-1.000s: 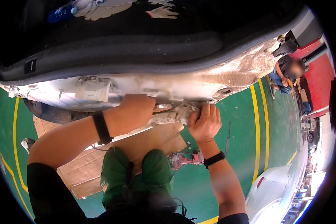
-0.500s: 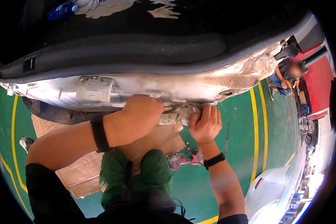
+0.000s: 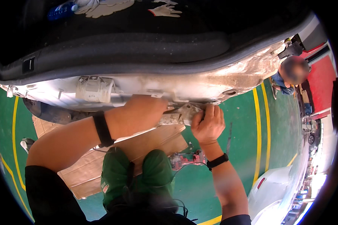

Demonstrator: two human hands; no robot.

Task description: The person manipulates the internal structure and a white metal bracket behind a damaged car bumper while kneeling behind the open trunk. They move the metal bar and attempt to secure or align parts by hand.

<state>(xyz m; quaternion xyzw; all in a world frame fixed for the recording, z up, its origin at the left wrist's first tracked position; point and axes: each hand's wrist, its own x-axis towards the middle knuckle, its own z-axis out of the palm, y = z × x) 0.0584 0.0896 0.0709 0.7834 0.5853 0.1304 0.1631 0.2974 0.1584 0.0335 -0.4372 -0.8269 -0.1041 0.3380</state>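
Note:
In front of me is the stripped white rear panel (image 3: 199,88) of a car, dirty toward the right. My left hand (image 3: 144,112) is closed at its lower edge; the fingers are turned away, and what they hold is hidden. To its right, a dirty pale metal bracket (image 3: 186,111) with small holes sits below the panel. My right hand (image 3: 209,122) is closed round this bracket's right end, thumb in front and fingers curled over the top. A pale dirty bar (image 3: 169,119) shows between my hands.
Above the panel runs the black boot sill (image 3: 139,52); gloves (image 3: 165,10) and a blue bottle (image 3: 62,11) lie beyond. Flattened cardboard (image 3: 82,176) and red power tools (image 3: 186,158) are on the green floor. A person (image 3: 289,77) sits at right, near a white bumper (image 3: 270,191).
My left hand has shifted slightly and turned at the wrist. My right hand keeps its place on the bracket. The seated person at right has leaned the head forward.

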